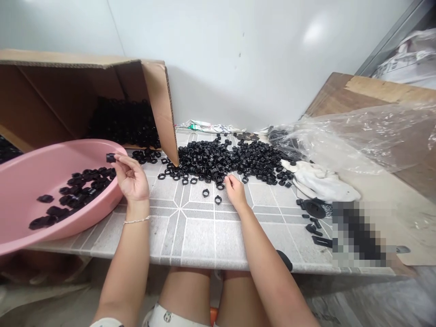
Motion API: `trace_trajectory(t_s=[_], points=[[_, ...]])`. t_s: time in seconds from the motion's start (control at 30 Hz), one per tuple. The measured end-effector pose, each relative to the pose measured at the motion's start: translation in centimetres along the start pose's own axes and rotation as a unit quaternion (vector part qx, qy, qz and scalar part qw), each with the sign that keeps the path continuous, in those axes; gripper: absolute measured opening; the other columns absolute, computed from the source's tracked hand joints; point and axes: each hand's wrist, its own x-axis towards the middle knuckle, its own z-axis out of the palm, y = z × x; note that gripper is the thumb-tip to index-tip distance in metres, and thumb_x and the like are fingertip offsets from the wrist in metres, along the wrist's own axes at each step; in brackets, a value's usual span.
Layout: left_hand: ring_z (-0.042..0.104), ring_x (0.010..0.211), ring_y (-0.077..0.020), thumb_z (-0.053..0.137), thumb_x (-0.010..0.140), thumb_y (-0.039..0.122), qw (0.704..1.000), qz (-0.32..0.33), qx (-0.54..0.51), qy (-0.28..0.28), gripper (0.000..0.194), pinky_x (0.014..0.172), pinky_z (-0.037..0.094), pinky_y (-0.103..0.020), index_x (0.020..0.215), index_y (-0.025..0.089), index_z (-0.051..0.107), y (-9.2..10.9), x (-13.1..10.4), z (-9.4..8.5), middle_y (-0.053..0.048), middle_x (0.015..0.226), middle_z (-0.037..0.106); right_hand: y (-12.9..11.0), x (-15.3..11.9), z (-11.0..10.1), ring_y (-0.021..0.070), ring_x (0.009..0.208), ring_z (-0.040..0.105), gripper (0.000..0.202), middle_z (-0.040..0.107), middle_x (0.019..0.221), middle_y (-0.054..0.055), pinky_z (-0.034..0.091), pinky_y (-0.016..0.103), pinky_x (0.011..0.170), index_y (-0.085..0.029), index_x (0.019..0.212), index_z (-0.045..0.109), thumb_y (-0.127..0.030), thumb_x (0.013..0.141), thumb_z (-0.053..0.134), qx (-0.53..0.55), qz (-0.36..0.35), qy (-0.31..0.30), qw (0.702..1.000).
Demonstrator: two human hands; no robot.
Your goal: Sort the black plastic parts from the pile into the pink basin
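Note:
Between the thumb and fingers of my left hand (pixel 132 178) is a small black plastic part (pixel 111 157), held over the right rim of the pink basin (pixel 102 206). Inside the basin lie several dark parts (pixel 80 190) of similar look. My right hand (pixel 235 191) has its fingers pinched together at the front edge of a heap of black plastic rings (pixel 218 159); whether a ring is in the pinch is hidden. Two loose rings (pixel 218 200) lie on the tabletop just left of that hand.
A cardboard box (pixel 158 100) on its side, holding more black parts, stands behind the basin. On the right are a white cloth (pixel 322 181), clear plastic film (pixel 368 136), a round black piece (pixel 314 209) and other black bits. A pale wall (pixel 238 59) closes the back.

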Motion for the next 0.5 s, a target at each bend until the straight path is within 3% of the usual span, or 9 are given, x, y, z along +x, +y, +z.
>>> trace_trajectory(t_s=[0.2,0.33,0.43,0.5], points=[[0.065,0.105,-0.0129,0.05,0.092,0.043,0.999,-0.008,-0.005,-0.051,0.022,0.076,0.059,-0.022,0.102,0.032,0.067,-0.1,-0.9,-0.5,0.0,0.091,0.072,-0.1,0.1,-0.1,0.0165,0.059,0.042,0.033,0.048,0.059,-0.001,0.033,0.028,0.06,-0.023,0.066,0.049,-0.045,0.089,0.041,-0.025,0.0,-0.012,1.0],[0.065,0.1,-0.0102,0.047,0.095,0.038,0.999,-0.034,-0.002,-0.025,0.022,0.075,0.057,-0.019,0.097,0.032,0.068,-0.1,-0.3,-0.7,0.001,0.086,0.072,0.2,0.2,-0.2,0.0163,0.06,0.043,0.033,0.05,0.06,-0.001,0.033,0.028,0.061,-0.022,0.067,0.051,-0.044,0.089,0.041,-0.036,-0.005,-0.014,0.999],[0.066,0.088,-0.0076,0.051,0.093,0.035,0.996,-0.08,-0.02,0.014,0.018,0.074,0.055,-0.017,0.094,0.028,0.067,-1.2,-0.6,0.3,0.002,0.085,0.071,0.1,0.2,-0.4,0.0162,0.059,0.043,0.033,0.05,0.06,-0.001,0.033,0.028,0.062,-0.022,0.068,0.053,-0.044,0.089,0.041,-0.032,-0.012,-0.003,0.999],[0.065,0.08,-0.0085,0.058,0.089,0.035,0.99,-0.139,0.025,-0.021,0.014,0.072,0.054,-0.02,0.093,0.026,0.068,-2.7,-1.9,1.4,0.001,0.083,0.069,-0.1,0.2,-0.7,0.0158,0.059,0.042,0.032,0.049,0.059,-0.001,0.033,0.028,0.061,-0.022,0.068,0.053,-0.044,0.089,0.041,-0.036,-0.015,0.011,0.999]])
